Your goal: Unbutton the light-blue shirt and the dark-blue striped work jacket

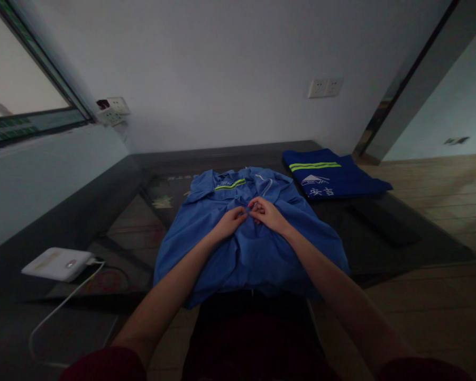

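My left grip [235, 218] and right grip [265, 212] look pinched on the blue jacket [257, 256] front; I'd keep those edges level, no bunching.

Blue work garment [262, 259], lt. weight, wrinkled, spread on dk. desk [230, 152], collar end away, lower end at near edge; yellow-green stripe [230, 184] w/ white lettering upper L.
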Tool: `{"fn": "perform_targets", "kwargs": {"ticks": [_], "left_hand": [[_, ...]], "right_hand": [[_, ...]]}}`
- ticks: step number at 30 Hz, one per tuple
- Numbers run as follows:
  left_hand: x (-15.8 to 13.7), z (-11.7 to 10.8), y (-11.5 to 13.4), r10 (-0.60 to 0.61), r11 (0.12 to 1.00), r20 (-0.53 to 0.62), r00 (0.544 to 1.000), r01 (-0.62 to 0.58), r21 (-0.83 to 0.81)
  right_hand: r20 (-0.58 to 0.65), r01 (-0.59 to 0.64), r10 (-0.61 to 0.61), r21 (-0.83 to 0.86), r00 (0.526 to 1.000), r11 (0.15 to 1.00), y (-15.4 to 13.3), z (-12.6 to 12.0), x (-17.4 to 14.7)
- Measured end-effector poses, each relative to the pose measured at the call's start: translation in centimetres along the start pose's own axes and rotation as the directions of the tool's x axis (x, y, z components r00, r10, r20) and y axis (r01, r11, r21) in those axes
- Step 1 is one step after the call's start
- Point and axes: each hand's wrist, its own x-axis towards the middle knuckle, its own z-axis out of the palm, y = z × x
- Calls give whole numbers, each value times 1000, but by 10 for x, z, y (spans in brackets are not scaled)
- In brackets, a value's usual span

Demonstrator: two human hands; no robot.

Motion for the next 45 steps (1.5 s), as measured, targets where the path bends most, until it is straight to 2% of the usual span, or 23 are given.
{"fn": "perform_targets", "kwargs": {"ticks": [14, 18, 23, 27, 33, 36, 39, 45], "left_hand": [[-1, -1, 2, 2, 1000, -20, 1000, -2, -7], [-1, -1, 3, -12, 999, -32, 999, 14, 40], [0, -3, 3, 0, 997, -7, 1000, 0, 80], [0, -4, 7, -29, 999, -23, 999, 30, 19], [1, -4, 9, -33, 997, -15, 999, 32, -71], [2, -4, 7, -20, 997, -21, 1000, 18, -75], [1, -4, 6, -12, 998, -43, 999, 10, -54], [0, -4, 9, 9, 998, -29, 1000, -7, 55]], "right_hand": [[-19, 26, -27, -57, 999, 998, -2, 3, -1], [-17, 48, -49, -90, 999, 995, -2, 4, -1], [-17, 14, -16, -68, 1000, 998, -3, 4, 0], [-10, 28, -28, -34, 1000, 999, -5, 5, 1], [-77, 108, -121, -151, 990, 983, -9, 7, -1], [-65, 125, -137, -157, 989, 980, -10, 7, -4], [-30, 130, -135, -130, 990, 983, -11, 6, -6], [-20, 169, -178, -230, 984, 958, -10, 5, -5]]}}
